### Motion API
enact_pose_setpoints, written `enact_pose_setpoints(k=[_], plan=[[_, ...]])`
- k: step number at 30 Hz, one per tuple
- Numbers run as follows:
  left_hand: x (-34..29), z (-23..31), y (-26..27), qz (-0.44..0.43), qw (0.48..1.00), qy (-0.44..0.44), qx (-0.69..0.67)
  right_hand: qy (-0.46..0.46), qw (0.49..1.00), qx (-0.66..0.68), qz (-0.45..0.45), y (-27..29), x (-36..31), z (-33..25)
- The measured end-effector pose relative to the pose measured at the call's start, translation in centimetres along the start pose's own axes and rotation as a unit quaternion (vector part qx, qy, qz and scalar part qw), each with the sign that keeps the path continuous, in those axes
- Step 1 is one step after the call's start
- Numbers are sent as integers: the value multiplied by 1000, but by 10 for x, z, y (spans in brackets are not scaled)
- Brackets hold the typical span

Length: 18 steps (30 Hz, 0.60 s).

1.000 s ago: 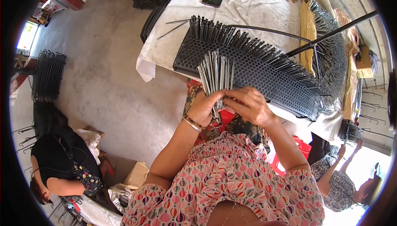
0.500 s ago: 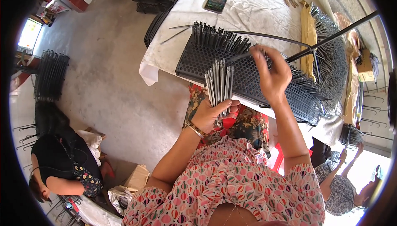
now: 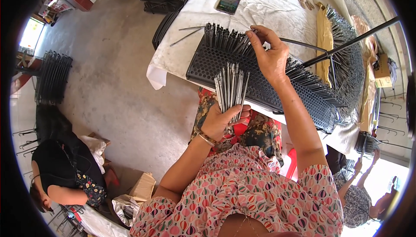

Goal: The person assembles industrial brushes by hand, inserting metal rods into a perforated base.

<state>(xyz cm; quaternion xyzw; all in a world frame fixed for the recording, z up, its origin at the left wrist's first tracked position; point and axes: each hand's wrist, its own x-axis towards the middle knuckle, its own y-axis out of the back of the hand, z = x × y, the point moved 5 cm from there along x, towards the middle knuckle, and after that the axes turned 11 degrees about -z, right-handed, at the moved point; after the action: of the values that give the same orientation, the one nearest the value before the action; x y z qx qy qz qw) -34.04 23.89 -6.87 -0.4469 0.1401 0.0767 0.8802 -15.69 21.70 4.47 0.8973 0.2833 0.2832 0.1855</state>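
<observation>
My left hand (image 3: 219, 122) is wrapped round a bundle of thin grey metal rods (image 3: 232, 87), which fan out upward in front of the rack. At the table edge stands a long black rack (image 3: 206, 66) full of round holes. Along its far side, rows of dark rods (image 3: 216, 37) stand upright in the holes. My right hand (image 3: 273, 57) is over those rows, thumb and finger pinched on the top of a thin rod; its lower end is lost among the others.
A phone (image 3: 229, 1) lies on the white cloth (image 3: 271, 14), near two loose rods. A black bar (image 3: 346, 44) slants across the right side. Beyond it is a large mass of thin rods (image 3: 349, 59). One person (image 3: 71, 172) sits at lower left, another (image 3: 355, 198) at lower right.
My right hand has moved left and away from me, carrying a rod from over the rack's middle to the rows at its far side. My left hand keeps its place with the bundle.
</observation>
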Motion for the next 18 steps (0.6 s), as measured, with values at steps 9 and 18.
enact_pose_setpoints(k=[9, 18], plan=[[1, 3, 2, 21, 999, -4, 50, 210, 958, -189, -47, -17, -3, -14], [4, 3, -3, 11, 1000, 3, 29, 222, 954, -192, -66, 15, -18, -27]])
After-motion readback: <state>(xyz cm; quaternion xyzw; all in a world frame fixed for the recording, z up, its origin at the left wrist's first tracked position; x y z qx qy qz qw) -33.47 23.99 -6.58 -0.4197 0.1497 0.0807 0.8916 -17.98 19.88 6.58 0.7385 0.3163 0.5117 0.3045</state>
